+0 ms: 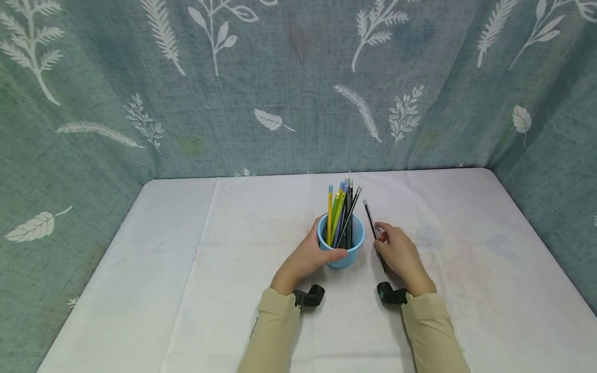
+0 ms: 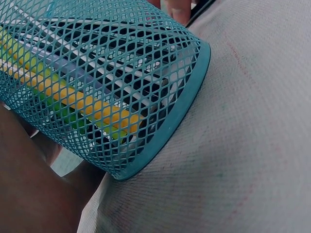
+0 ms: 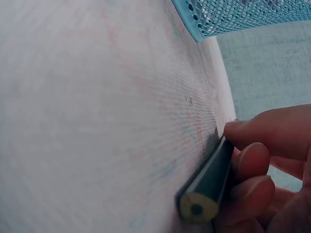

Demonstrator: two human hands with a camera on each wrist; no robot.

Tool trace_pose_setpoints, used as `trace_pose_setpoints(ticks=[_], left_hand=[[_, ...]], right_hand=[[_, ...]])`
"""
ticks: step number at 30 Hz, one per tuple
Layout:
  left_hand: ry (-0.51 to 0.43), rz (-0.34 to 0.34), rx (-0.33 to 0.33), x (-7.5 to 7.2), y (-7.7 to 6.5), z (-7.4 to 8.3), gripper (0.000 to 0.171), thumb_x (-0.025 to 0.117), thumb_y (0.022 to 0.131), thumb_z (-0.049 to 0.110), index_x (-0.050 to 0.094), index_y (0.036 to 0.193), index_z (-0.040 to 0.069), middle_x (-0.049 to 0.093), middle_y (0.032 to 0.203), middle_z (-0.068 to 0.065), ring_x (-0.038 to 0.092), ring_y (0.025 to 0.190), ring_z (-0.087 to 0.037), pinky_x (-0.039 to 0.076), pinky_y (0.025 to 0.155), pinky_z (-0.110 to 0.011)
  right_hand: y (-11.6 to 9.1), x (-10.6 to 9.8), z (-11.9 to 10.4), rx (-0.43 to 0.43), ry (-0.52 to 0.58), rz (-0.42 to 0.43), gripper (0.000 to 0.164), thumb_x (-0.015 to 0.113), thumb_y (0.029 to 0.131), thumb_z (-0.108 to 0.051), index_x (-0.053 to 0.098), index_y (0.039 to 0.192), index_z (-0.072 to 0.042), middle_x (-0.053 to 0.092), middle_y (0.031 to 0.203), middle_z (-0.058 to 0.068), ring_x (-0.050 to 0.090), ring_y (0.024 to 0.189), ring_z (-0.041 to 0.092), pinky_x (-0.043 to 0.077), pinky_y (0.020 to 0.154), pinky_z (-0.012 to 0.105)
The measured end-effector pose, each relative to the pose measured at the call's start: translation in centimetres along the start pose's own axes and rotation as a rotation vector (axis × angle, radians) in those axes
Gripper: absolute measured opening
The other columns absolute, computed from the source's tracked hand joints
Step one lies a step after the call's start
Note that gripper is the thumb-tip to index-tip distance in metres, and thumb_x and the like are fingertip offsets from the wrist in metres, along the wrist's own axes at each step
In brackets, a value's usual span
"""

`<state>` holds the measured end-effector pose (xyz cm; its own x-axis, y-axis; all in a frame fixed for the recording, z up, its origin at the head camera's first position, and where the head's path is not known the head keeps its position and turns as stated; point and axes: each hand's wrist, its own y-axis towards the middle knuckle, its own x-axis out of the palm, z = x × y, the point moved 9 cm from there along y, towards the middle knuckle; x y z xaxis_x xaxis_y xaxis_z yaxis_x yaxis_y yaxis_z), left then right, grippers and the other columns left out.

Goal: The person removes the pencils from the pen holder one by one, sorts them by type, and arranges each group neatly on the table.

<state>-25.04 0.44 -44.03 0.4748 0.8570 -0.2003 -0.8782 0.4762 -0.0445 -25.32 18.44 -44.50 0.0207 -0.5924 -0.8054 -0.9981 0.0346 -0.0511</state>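
My left hand holds a light blue mesh pencil cup, its thumb along the near rim. The cup stands upright on the table, with several black, yellow, green and bluish pencils leaning in it. To the right of the cup, my right hand pinches a black pencil between thumb and fingers. Low against the cloth, this pencil shows a blunt, unsharpened end with bare wood around a dark core in the right wrist view. The left wrist view shows the pencils through the cup's mesh wall.
A white cloth with faint coloured stains and crease lines covers the table. Grey-green curtains with white leaf prints hang along the back and both sides. A black camera mount sits at each wrist.
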Motion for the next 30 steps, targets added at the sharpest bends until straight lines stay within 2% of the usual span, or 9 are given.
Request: trace_pose_setpoints(ticks=[6,12,19,23,26,30], left_hand=[[-0.002,0.008,-0.001,-0.3,0.1,-0.1,0.084,0.072,0.069,0.046,0.020,0.134,0.042,0.039,0.126,0.014,0.039,0.115,-0.007,0.030,0.095,-0.039],[-0.007,0.002,0.015,-0.4,0.1,0.3,0.086,0.072,0.068,0.048,0.019,0.135,0.039,0.039,0.127,0.012,0.039,0.116,-0.009,0.031,0.095,-0.041],[0.005,-0.002,0.001,-0.3,0.2,0.3,0.086,0.072,0.068,0.047,0.019,0.135,0.040,0.039,0.127,0.012,0.038,0.116,-0.009,0.032,0.094,-0.041],[-0.010,-0.020,-0.018,-0.2,-0.1,1.2,0.084,0.072,0.071,0.039,0.019,0.137,0.035,0.038,0.128,0.011,0.038,0.116,-0.010,0.032,0.094,-0.041],[-0.010,-0.038,-0.024,0.0,-0.6,2.3,0.085,0.072,0.074,0.031,0.018,0.139,0.028,0.037,0.131,0.006,0.037,0.118,-0.013,0.031,0.096,-0.041],[0.008,-0.052,-0.030,0.2,-0.8,2.7,0.086,0.071,0.075,0.030,0.016,0.140,0.020,0.036,0.132,0.001,0.036,0.118,-0.016,0.030,0.096,-0.042]], right_hand=[[0.3,-0.1,-0.3,-0.009,0.022,-0.006,0.043,0.056,0.086,-0.017,0.048,0.126,-0.004,0.053,0.085,0.007,0.045,0.069,0.020,0.036,0.061,0.033],[0.7,0.0,-0.1,-0.002,0.090,-0.031,0.042,0.052,0.089,-0.025,0.047,0.127,-0.006,0.051,0.085,0.007,0.044,0.070,0.020,0.035,0.059,0.031],[0.5,-0.8,-0.3,-0.002,0.204,0.025,0.037,0.049,0.091,-0.026,0.050,0.125,-0.013,0.054,0.095,0.007,0.051,0.071,0.018,0.040,0.059,0.030],[0.2,-1.5,-0.8,-0.004,0.291,0.075,0.034,0.048,0.091,-0.028,0.052,0.123,-0.017,0.057,0.095,0.005,0.057,0.070,0.017,0.044,0.052,0.032],[0.2,-1.7,-0.9,-0.051,0.355,0.121,0.033,0.045,0.093,-0.031,0.054,0.121,-0.016,0.060,0.093,0.004,0.058,0.076,0.018,0.047,0.058,0.036],[1.1,-0.8,0.2,-0.177,0.449,0.201,0.033,0.042,0.094,-0.037,0.055,0.119,-0.020,0.062,0.097,0.000,0.058,0.088,0.015,0.047,0.074,0.034]])
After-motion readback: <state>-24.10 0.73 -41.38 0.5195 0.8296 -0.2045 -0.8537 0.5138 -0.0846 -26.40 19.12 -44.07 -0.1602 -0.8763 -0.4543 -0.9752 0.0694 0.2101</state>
